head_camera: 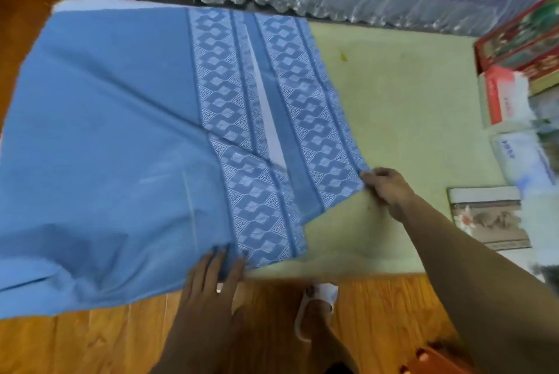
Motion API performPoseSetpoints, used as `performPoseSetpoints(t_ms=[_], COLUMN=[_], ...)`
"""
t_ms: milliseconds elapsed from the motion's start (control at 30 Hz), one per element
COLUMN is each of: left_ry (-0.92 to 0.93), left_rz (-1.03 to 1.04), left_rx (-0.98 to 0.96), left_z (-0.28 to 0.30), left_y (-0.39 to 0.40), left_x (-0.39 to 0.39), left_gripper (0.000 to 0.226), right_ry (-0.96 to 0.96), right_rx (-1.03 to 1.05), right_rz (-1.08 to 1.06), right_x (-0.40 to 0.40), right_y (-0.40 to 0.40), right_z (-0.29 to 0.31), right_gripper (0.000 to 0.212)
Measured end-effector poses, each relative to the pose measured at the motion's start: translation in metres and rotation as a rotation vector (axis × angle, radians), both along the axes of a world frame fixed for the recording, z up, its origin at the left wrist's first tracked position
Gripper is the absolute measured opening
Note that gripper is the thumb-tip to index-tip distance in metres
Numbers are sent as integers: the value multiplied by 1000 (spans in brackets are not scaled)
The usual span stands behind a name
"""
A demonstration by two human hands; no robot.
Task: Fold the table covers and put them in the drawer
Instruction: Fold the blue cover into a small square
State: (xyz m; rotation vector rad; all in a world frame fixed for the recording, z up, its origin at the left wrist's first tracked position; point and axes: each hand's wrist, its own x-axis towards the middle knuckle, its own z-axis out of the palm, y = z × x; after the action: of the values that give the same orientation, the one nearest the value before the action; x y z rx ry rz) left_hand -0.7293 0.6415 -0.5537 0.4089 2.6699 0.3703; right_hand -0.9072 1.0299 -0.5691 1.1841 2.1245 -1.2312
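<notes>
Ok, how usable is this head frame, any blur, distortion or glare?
Head view: motion blur smears the boxes at right and the near table edge; wide-angle bend curves the table and floor; the blue cover pattern stays readable; both hands, left hand and right hand, are soft; lighting even, no strong glare.

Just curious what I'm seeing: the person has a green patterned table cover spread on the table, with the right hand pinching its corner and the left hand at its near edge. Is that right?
Not quite: the table cover is blue with a pale patterned border, not green; the green is the table beneath. The head view shows this. The rest holds: the right hand pinches its corner and the left hand is at its near edge.
</notes>
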Motion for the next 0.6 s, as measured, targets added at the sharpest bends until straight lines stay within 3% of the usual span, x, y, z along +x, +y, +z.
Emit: performPoseSetpoints(t_ms=[167, 300, 433, 600], left_ry=[25, 70, 241, 98], left_rz=[225, 405, 446, 110], left_rx=[-49, -122, -10, -23], left_z=[-13, -3, 24, 12], left_y=[99, 104, 71, 71], left_x=[-32, -58, -63, -31], left_gripper=[90, 91, 71, 52], right_ry=[261, 439, 432, 189], right_rx=[46, 28, 73, 249], right_rz=[409, 647, 504, 324], right_x=[-28, -69, -82, 13], right_y=[2, -13, 15, 99], right_z=[39, 110, 129, 49], right_gripper=[5, 19, 26, 32])
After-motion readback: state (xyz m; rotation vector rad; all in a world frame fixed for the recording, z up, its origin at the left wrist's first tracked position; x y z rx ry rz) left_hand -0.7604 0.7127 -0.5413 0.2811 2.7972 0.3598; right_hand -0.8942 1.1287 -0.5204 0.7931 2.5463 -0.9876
